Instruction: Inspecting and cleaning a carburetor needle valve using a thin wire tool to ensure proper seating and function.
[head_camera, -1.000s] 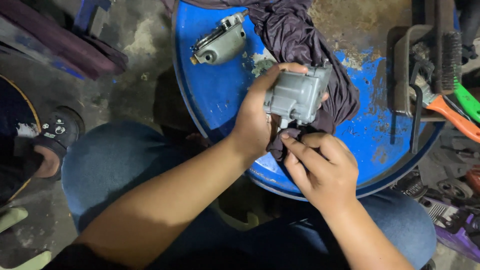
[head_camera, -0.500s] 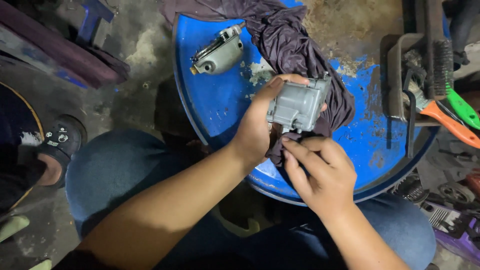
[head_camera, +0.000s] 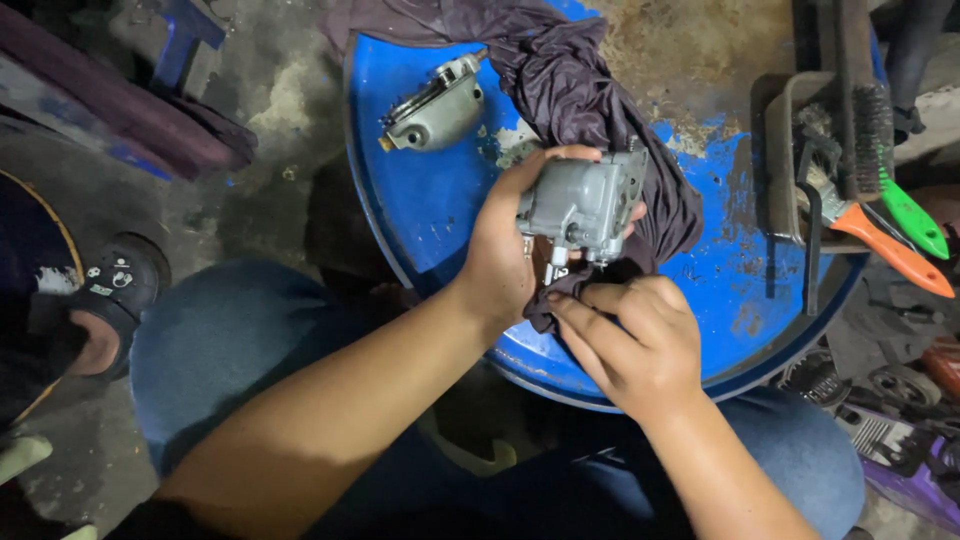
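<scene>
1. A grey metal carburetor body (head_camera: 585, 205) is being held in the grip of the left hand (head_camera: 510, 250), thumb on its near side and fingers curled over the top, above the near half of the blue drum top (head_camera: 430, 210).
2. The right hand (head_camera: 630, 345) is being kept just below it, fingers bent and pinching the dark purple rag (head_camera: 580, 90) at the part's underside.
3. The rag is being trailed back across the drum to its far edge.
4. A second grey casting (head_camera: 435, 110) is lying near the left rim, with bare blue surface between it and the hands.
5. Brushes with orange and green handles (head_camera: 890, 240) are crowding the right edge.
</scene>
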